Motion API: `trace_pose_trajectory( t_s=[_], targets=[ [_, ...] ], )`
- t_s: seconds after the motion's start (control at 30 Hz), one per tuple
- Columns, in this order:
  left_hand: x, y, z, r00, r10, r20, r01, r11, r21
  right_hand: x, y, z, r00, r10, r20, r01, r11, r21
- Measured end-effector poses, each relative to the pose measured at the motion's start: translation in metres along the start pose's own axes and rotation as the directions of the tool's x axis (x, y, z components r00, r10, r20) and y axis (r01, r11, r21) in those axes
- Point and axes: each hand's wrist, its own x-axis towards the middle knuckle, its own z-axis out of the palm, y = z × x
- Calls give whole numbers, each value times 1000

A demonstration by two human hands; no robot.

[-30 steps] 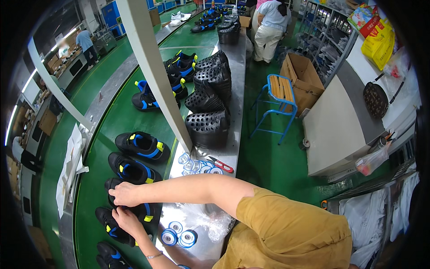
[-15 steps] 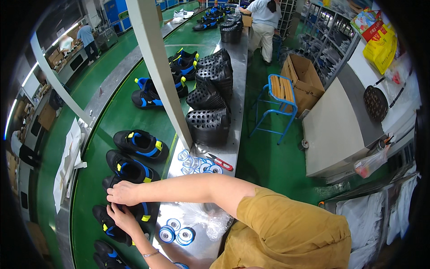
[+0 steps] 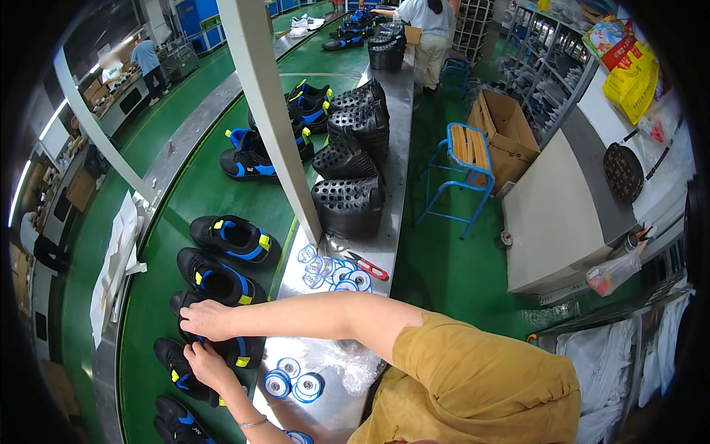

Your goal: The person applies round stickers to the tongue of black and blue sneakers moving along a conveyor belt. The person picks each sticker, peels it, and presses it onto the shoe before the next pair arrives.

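My right hand [image 3: 208, 320] lies flat on top of a black shoe [image 3: 248, 348] with blue and yellow trim, on the green conveyor belt [image 3: 185, 200]. My left hand [image 3: 203, 364] comes up from the lower edge, and its fingers pinch at the near side of the same shoe. A thin bracelet sits on that wrist. More shoes of the same kind lie just above it [image 3: 218, 277] and just below it [image 3: 177, 370] on the belt.
A steel bench [image 3: 396, 170] runs beside the belt with blue-and-white tape rolls [image 3: 293, 385], a red-handled tool [image 3: 367, 266] and stacks of black perforated shells [image 3: 347, 200]. A white post [image 3: 270, 118] rises from it. A blue stool [image 3: 462, 159] and a cardboard box [image 3: 506, 126] stand to the right. A person [image 3: 429, 26] works at the far end.
Both hands stay on the same shoe, and my left fingers have shifted slightly. The person at the far end has stepped a little to the left.
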Motion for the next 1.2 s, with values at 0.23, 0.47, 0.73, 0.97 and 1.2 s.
trace_pose_trajectory(
  t_s=[0.23,0.47,0.73,0.97,1.2],
  targets=[
    [-5,-16,8,994,15,-110,-36,981,-191,6,-7,6,994,-84,71,92,988,-123],
    [-9,-3,-2,970,-231,-75,165,854,-493,6,-19,13,957,-255,139,283,927,-247],
    [-3,-10,-5,985,-142,-98,98,928,-360,-16,-23,10,982,-183,52,186,980,-69],
    [18,15,-40,976,-36,213,61,992,-111,-25,-24,-6,972,-115,206,109,993,41],
    [18,5,-27,983,-22,183,23,1000,-4,-21,-16,-13,989,138,51,-146,901,409]
  ],
)
